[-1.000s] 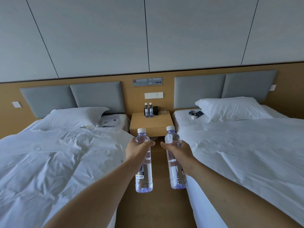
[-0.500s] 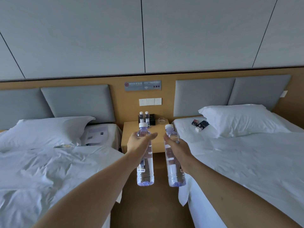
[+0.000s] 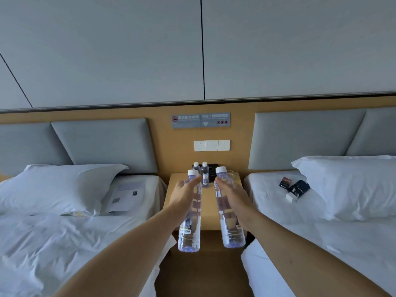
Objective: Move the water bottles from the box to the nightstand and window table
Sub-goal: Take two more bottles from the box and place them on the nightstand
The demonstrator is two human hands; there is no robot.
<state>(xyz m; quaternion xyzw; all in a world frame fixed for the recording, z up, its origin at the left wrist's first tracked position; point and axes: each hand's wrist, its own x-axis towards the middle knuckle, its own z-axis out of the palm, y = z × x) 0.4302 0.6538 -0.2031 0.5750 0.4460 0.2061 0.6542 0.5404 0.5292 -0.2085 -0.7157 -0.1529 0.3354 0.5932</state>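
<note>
My left hand [image 3: 184,195] grips a clear water bottle [image 3: 189,234] with a white cap, held upright in front of me. My right hand [image 3: 232,196] grips a second clear bottle [image 3: 231,230] the same way. Both hang above the near edge of the wooden nightstand [image 3: 209,207] between the two beds. At the back of the nightstand stand two small water bottles [image 3: 204,173] side by side against the wall. The box is not in view.
A white bed [image 3: 64,232] with a pillow and papers lies on the left. The right bed [image 3: 332,243] carries a pillow and small dark items [image 3: 296,188]. A dark device [image 3: 213,171] sits behind the small bottles. Wall sockets [image 3: 211,145] are above the nightstand. A narrow floor strip runs between the beds.
I have walked closer to the nightstand. Both hands have carried their bottles forward, and they now overlap the nightstand top. My grips are unchanged.
</note>
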